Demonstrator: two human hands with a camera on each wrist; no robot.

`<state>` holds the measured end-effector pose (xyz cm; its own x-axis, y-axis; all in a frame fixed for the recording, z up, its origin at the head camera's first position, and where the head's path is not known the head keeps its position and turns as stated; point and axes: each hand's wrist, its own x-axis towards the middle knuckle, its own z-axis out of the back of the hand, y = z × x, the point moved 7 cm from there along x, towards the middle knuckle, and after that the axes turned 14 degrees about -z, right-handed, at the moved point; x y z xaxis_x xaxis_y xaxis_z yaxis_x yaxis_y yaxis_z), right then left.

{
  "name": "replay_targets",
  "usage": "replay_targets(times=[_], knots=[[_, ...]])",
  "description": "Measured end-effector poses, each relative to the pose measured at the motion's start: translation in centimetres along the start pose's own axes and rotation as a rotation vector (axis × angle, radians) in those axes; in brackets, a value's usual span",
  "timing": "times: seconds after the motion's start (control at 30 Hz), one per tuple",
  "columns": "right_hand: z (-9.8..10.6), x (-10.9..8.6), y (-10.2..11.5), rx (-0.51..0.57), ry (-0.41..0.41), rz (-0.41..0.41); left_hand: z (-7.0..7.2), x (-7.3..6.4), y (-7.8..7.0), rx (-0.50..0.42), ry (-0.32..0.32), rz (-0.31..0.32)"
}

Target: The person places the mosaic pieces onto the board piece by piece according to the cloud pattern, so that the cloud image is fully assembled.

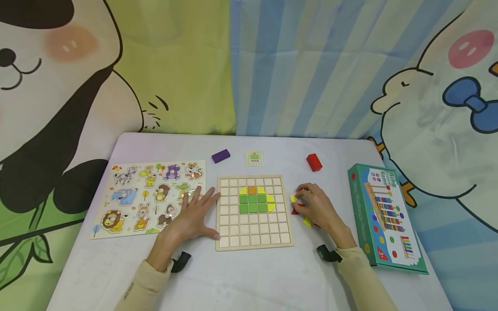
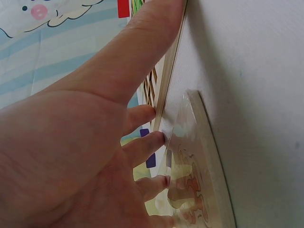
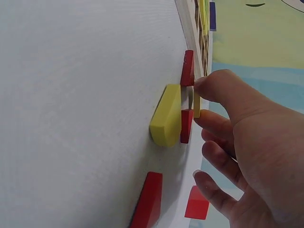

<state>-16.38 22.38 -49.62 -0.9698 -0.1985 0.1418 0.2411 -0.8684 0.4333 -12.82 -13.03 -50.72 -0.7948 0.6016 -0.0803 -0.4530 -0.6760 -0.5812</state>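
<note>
Cartoon-printed curtains [image 1: 303,65] hang behind a white worktop [image 1: 233,276], and near its middle lies a gridded wooden board [image 1: 254,229]. Green tiles [image 1: 253,204], an orange tile [image 1: 252,190] and yellow rounded ones fill part of its upper half.

Left of the board, the person's left hand [image 1: 193,218] is spread, its grip slack and holding nothing; the thumb touches the board's near left side, and the other fingers reach across the right part of an animal puzzle [image 1: 132,216]. Just right of the board, the right hand [image 1: 313,205] has its grip closed in a pinch, thumb and a finger on a thin yellow piece [image 3: 197,102]. Red pieces [image 3: 188,69] and a thicker yellow piece [image 3: 166,118] lie close under that hand. Beyond the board's far edge sits a small pattern card [image 1: 254,158].

To my eye the trouble would come from crowding: the pinching fingers could nudge the red pieces, or a loose pinch could drop that slim piece among them. If the left thumb pushes too hard, the board might slide and jolt its tiles.
</note>
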Motion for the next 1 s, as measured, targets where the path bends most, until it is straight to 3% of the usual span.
replay_targets(times=[0.23, 0.53, 1.0], knots=[[-0.3, 0.8, 1.3, 0.027, 0.004, -0.023, 0.1, -0.1, 0.0, 0.009, -0.003, -0.003], [-2.1, 2.1, 5.7, 0.097, 0.003, 0.021, 0.1, 0.0, -0.2, 0.014, -0.005, -0.014], [-4.9, 2.6, 11.7, 0.149, -0.082, 0.062, 0.1, -0.1, -0.2, 0.020, 0.001, -0.016]])
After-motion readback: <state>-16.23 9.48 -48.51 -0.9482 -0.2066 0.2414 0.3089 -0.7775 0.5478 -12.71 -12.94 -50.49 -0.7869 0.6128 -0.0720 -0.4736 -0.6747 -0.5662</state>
